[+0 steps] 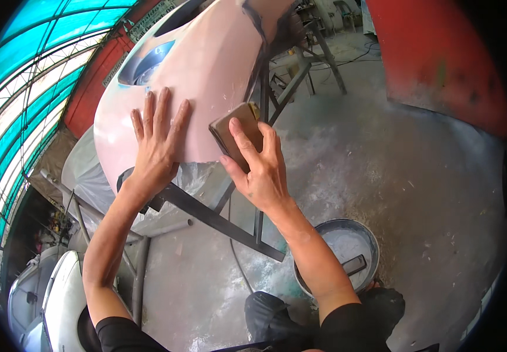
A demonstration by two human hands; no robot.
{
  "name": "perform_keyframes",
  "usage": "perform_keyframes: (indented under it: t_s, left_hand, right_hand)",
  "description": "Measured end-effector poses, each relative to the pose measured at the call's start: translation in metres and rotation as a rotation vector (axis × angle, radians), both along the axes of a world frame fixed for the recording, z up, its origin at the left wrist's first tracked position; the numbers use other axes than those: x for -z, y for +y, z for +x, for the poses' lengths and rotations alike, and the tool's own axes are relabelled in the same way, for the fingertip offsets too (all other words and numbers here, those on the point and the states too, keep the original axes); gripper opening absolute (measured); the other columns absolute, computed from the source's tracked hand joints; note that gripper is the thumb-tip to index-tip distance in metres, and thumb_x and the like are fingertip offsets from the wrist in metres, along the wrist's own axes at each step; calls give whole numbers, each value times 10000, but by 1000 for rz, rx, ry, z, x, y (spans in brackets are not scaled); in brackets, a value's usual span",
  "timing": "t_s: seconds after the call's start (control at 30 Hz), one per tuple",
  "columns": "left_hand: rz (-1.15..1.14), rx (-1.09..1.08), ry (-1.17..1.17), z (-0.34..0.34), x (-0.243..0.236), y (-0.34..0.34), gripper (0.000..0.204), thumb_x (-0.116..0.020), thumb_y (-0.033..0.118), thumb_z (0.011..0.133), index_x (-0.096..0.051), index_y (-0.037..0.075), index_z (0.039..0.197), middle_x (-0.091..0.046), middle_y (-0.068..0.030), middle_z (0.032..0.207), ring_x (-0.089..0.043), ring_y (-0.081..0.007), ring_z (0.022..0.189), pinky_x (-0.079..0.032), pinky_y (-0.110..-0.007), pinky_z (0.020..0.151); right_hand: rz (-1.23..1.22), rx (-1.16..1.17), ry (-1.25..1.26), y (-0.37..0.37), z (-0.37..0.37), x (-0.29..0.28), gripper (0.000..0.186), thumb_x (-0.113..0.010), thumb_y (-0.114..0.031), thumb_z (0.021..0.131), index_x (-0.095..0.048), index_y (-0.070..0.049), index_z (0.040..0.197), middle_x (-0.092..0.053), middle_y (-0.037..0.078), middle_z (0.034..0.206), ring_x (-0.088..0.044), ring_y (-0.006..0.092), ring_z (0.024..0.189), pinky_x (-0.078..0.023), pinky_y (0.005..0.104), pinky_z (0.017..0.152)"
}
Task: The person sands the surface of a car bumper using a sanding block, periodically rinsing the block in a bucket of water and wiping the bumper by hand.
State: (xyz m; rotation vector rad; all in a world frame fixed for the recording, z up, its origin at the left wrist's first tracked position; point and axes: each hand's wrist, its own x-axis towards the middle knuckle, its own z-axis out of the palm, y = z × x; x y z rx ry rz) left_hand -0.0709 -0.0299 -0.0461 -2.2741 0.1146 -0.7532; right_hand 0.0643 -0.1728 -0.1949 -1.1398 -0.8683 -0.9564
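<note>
A large pale pink car bumper (209,64) rests on a dark metal stand (218,220) in front of me. My left hand (158,138) lies flat on its surface with the fingers spread, just below a blue-lined oval opening (148,63). At the bumper's right edge, my right hand (259,161) grips a brown sanding block (237,132), with a finger stretched along its back. The block's lower face is turned away, so I cannot tell whether it touches the bumper.
A round dark bucket (375,246) of greyish liquid stands on the floor by my right forearm, with a dark rectangular object (354,265) in it. A red panel (441,64) is at the right. Pipes (139,281) and white car parts (63,299) lie at the left.
</note>
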Motion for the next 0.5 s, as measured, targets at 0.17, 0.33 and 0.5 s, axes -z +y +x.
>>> perform_keyframes:
  t_s: [0.17,0.33,0.5]
  left_hand:
    - [-11,30,7,10,-1,-11,1120,-625,-203,682,-297,157,1690,-135,-275,1744,-96,-550,1610,-81,-775,1228]
    - [-23,-23,9,0,-3,-5,1156,-635,-205,653,-288,164,1693,-132,-273,1747,-87,-546,1614,-67,-762,1238]
    - [-19,-5,8,2,-5,-6,1187,-649,-205,630,-284,171,1695,-125,-265,1751,-80,-541,1617,-59,-760,1240]
  right_hand:
    - [-34,-37,281,-3,103,-70,586,-752,-341,949,-629,-89,1463,-573,247,1200,-596,452,1123,-514,501,978]
    - [41,-28,122,13,46,-28,590,-746,-309,946,-625,-108,1487,-564,259,1215,-588,466,1137,-510,524,979]
    - [81,-20,25,8,33,-30,602,-765,-287,931,-625,-97,1485,-566,279,1229,-581,472,1116,-499,537,984]
